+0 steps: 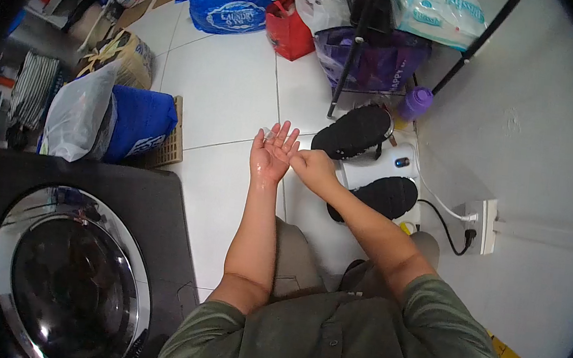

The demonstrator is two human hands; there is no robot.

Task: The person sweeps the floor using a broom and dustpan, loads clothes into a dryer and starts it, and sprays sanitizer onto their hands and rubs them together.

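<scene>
My left hand is held palm up over the tiled floor, its fingers stretched out. Its palm and wrist look wet and shiny. A small clear or whitish patch shows at its fingers, too small to name. My right hand is curled closed right beside it, close to the left hand's edge near the little finger. Whether anything is inside the right hand is hidden. Just beyond the right hand, two black shoes lie by a white device with a dark oval spot.
At left is a front-loading washing machine, with a blue bag behind it. Bags, including a red bag, stand at the back. A black-legged rack holds a tissue pack. Cables run to a wall socket.
</scene>
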